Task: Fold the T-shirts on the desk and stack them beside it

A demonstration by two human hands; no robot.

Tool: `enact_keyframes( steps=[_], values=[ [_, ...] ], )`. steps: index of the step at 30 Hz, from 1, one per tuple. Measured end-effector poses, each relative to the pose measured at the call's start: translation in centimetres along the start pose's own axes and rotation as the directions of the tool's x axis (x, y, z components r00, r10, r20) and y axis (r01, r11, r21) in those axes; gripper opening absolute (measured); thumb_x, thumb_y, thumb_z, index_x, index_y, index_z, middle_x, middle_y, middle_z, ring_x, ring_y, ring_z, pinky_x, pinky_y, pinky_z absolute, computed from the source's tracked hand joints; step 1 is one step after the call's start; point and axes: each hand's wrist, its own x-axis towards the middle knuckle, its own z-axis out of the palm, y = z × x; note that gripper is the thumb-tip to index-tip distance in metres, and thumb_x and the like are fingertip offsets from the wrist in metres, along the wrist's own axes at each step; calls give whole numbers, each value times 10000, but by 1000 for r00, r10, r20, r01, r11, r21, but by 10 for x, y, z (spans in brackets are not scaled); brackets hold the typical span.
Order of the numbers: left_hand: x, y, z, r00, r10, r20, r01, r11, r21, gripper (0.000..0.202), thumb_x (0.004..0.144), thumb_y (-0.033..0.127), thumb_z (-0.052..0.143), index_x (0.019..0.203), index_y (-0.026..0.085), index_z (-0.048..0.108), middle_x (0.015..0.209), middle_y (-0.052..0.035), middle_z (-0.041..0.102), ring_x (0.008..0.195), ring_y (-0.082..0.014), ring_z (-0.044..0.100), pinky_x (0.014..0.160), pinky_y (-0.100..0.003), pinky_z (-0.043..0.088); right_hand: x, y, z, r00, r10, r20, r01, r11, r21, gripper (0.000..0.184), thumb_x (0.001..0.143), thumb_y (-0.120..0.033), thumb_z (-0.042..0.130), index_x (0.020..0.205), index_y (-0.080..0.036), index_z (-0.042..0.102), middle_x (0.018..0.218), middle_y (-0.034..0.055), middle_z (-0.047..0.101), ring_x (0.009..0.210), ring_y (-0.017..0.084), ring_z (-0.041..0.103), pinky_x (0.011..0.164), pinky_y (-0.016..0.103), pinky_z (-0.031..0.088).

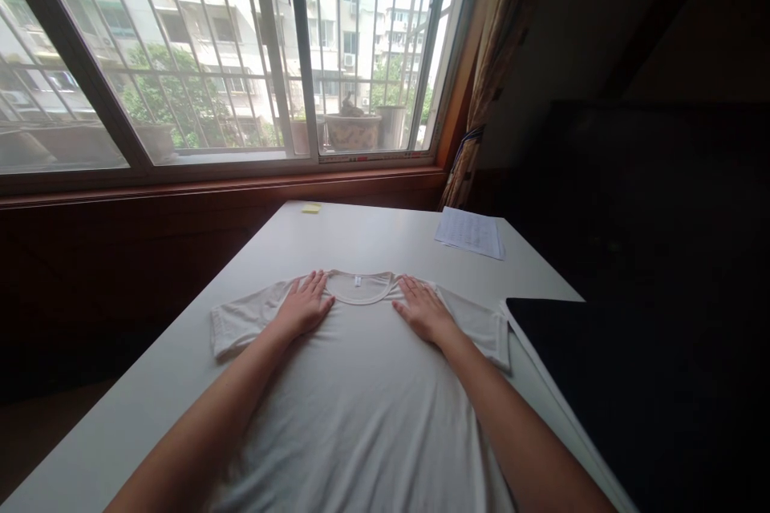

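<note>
A white short-sleeved T-shirt [366,377] lies spread on the white table [373,236], its neckline towards the window and its lower end cut off by the bottom of the view. Inside the round collar a small label [358,281] shows. My left hand [305,304] rests flat on the left shoulder of the shirt, beside the collar, fingers stretched out. On the opposite shoulder my right hand [423,309] lies flat too, fingers extended. Both sleeves reach outwards past my hands. Soft creases run down the lower part of the cloth.
Printed paper sheets [471,232] lie at the table's far right, and a yellow sticky note [311,208] at the far left. A dark flat panel [601,377] borders the right side. Beyond the table are a barred window [241,56] and a tied curtain [481,96].
</note>
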Motion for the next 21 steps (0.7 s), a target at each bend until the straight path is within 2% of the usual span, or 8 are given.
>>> enact_keyframes(
  steps=[21],
  values=[
    [59,-9,3,999,-10,47,11,1000,-9,668,1024,576,233,1603,245,208,1673,-47,172,1547,-243,121,1230,-552,110,49,32,-2,1000,14,-7,-14,1000,-3,763,1008,-615,202,1615,-154,170,1693,60,120,1552,212,100,1254,417,60]
  ],
)
